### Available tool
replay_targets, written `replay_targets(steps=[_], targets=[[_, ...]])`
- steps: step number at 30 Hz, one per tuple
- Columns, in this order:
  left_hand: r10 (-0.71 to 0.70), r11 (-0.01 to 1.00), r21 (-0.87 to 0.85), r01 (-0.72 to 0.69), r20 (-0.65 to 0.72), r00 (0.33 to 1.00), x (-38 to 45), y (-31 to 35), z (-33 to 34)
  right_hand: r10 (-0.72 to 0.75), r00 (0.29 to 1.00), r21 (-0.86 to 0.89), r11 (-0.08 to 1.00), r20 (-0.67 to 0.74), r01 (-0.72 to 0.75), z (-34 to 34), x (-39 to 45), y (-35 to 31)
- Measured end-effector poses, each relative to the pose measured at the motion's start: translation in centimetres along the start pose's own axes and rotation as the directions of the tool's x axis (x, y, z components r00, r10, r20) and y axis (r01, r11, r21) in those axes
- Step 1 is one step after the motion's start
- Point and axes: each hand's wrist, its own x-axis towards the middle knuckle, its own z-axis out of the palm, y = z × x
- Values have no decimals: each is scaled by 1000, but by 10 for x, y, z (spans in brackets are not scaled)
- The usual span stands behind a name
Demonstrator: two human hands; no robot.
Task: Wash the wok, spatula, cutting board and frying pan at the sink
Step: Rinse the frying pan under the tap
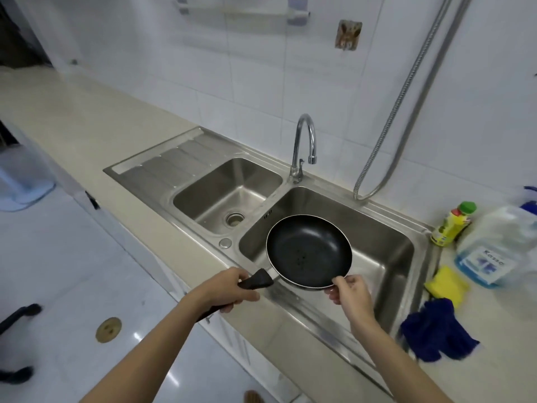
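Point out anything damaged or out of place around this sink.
A torn, brown-stained patch mars the white wall tile above the faucet, as if a stuck-on fitting came off. Nothing else stands out.

Both forearms reach forward — left hand (229, 289) closed in a fist-like grip, right hand (350, 292) pinching with fingertips.

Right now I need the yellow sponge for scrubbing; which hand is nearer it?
Right. The right hand pinches the frying pan rim, closer to the sponge; the left hand grips the handle, farther away.
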Motion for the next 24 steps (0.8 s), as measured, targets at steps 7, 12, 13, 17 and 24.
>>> replay_targets(steps=[7, 12, 13, 17, 24], targets=[[-110, 987, 132, 93, 125, 986, 50, 17, -66, 2, 1000, 25, 1000, -5, -2, 50, 44, -24], [-57, 982, 187, 39, 97, 994, 94, 29, -88, 37, 997, 8, 999, -64, -37, 63, 71, -37], [-28, 976, 217, 12, 74, 997, 104, 30, -89, 46, 996, -2, 999, -75, -47, 63, 77, -39], [107, 922, 373, -108, 24, 994, 143, 38, -97, 106, 990, -165, 979, -88, -119, 57, 105, -40], [212, 889, 405, -214, 50, 976, 200, 34, -124, -268, 898, -328, 933, -347, 152, 50, 142, -73]])
